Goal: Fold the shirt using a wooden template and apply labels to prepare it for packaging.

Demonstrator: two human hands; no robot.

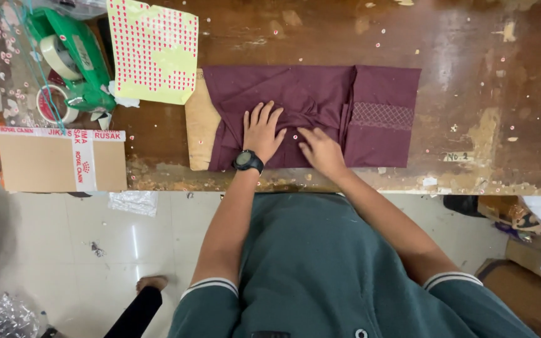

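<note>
Head view. A folded maroon garment [311, 116] lies on a worn wooden desk [471, 50], its left end over a tan board [200, 122]. The left hand [262, 133], wearing a black wristwatch [248, 161], presses flat on the garment, grip released and fingers spread. Just right of it, the right hand [320, 150] rests on the cloth, fingers loosely curled, apparently pinching nothing. Left of the garment: a yellow sticker sheet [153, 50], a green tape dispenser [73, 59] and a cardboard box [61, 159].
</note>
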